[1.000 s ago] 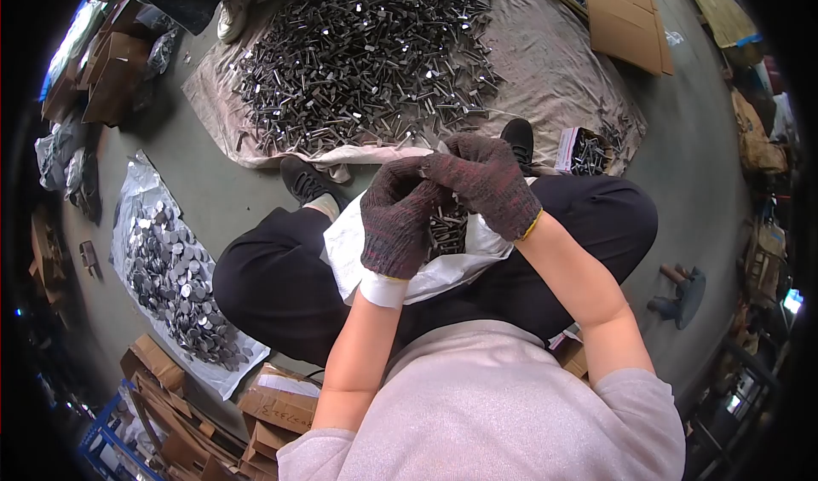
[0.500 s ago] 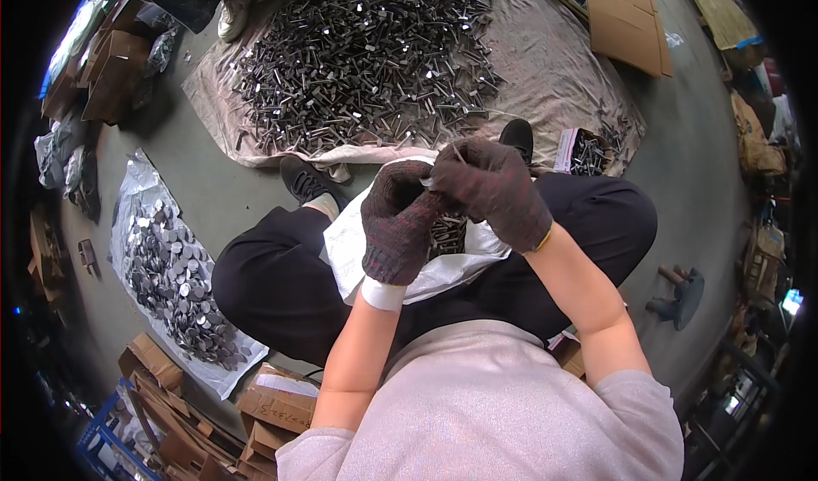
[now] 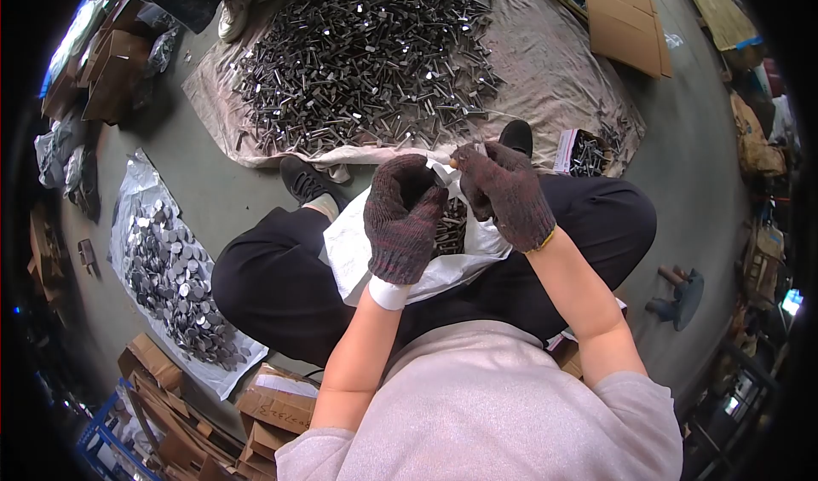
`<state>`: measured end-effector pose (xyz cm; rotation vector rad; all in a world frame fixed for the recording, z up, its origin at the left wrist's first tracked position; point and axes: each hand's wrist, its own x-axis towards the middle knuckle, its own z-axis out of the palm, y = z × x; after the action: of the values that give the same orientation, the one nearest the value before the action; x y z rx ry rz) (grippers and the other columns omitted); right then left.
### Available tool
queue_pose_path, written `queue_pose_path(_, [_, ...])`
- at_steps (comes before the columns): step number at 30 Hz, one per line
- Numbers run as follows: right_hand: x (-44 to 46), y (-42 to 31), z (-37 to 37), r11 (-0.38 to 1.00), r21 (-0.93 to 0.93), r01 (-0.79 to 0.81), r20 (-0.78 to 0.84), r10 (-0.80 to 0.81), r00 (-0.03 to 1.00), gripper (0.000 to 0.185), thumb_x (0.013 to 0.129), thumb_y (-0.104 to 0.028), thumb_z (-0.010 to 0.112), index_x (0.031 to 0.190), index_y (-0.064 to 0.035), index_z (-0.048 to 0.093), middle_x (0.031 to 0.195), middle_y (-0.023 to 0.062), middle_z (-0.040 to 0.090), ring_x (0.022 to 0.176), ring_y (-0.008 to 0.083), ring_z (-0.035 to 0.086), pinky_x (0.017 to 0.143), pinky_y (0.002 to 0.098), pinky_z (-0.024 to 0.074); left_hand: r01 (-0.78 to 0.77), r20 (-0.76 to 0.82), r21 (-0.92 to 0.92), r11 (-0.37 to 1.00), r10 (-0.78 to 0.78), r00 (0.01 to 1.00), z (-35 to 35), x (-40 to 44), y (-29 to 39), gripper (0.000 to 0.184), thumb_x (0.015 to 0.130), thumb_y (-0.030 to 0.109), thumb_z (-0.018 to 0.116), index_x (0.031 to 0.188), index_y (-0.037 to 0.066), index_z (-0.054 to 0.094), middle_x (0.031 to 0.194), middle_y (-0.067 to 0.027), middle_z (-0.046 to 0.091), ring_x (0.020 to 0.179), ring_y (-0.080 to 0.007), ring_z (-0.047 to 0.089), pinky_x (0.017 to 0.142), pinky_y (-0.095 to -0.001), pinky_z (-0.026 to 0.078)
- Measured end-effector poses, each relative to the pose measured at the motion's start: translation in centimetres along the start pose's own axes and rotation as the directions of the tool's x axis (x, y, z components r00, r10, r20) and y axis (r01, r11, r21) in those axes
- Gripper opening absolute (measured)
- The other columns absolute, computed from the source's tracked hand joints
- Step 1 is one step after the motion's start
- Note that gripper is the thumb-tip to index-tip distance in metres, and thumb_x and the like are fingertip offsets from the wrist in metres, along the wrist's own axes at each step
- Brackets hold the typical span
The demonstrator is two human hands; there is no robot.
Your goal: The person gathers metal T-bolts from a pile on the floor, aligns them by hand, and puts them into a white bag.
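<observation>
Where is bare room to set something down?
Grey floor right of the beige cloth, and the cloth between the dark metal heap and brown cardboard, are bare. Crowded: the heap, and the white plastic sheet beneath grey metal discs.

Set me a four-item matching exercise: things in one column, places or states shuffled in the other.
Things:
1. white bag
2. round discs
3. large heap of metal pieces
4. left hand

Places or states:
A. on a pale cloth
B. inside a dark glove
C. over the person's lap
D. on a plastic sheet

Pairs: 1-C, 2-D, 3-A, 4-B
</observation>
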<state>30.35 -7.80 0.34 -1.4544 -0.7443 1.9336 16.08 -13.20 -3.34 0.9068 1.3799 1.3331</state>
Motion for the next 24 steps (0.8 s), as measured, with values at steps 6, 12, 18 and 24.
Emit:
queue_pose_path(6, [0.0,1.6,-0.3,0.875,-0.345,0.339,0.125,-0.315,0.941,0.02,0.088,-0.018,0.07,0.093,0.0012,0.067,0.075,0.0017,0.064,0.071,0.0045,0.055,0.064,0.0233,0.0479,0.085,-0.07,-0.008,0.996,-0.085,0.994,0.6,0.2,-0.3,0.041,0.08,0.0,0.071,0.119,0.002,0.058,0.101,-0.0091,0.066,0.092,-0.0153,0.064,0.084,-0.0278,0.053])
queue_pose_path(12, [0.8,1.5,-0.9,0.855,-0.387,0.344,0.123,-0.322,0.939,0.021,0.087,-0.019,0.069,0.093,0.0015,0.069,0.074,0.0029,0.065,0.068,0.0052,0.056,0.062,0.0245,0.0486,0.381,0.246,-0.165,0.91,-0.336,0.909,-0.6,0.7,1.0,0.038,0.09,0.006,0.06,0.128,0.0,0.059,0.106,-0.0102,0.068,0.088,-0.0134,0.064,0.079,-0.0264,0.052])
queue_pose_path(18, [0.6,-0.2,-1.2,0.965,-0.26,-0.019,0.09,0.044,0.995,0.019,0.087,-0.019,0.065,0.095,-0.0019,0.07,0.066,0.0011,0.058,0.053,0.0088,0.05,0.047,0.0235,0.0372,0.509,0.288,-0.18,0.842,-0.45,0.846,-1.2,0.5,0.1,0.039,0.094,0.008,0.057,0.131,-0.003,0.056,0.105,-0.012,0.068,0.085,-0.013,0.064,0.073,-0.0273,0.053])
queue_pose_path(24, [1.1,-0.5,-1.5,0.984,0.001,-0.179,0.032,0.179,0.983,0.018,0.084,-0.014,0.063,0.095,-0.0011,0.068,0.063,0.001,0.055,0.045,0.0091,0.046,0.041,0.0248,0.0315,0.665,0.544,-0.635,0.394,-0.384,0.746,-1.3,0.7,-0.5,0.044,0.093,0.002,0.053,0.138,-0.001,0.049,0.095,-0.0091,0.065,0.078,-0.0183,0.063,0.068,-0.0318,0.054])
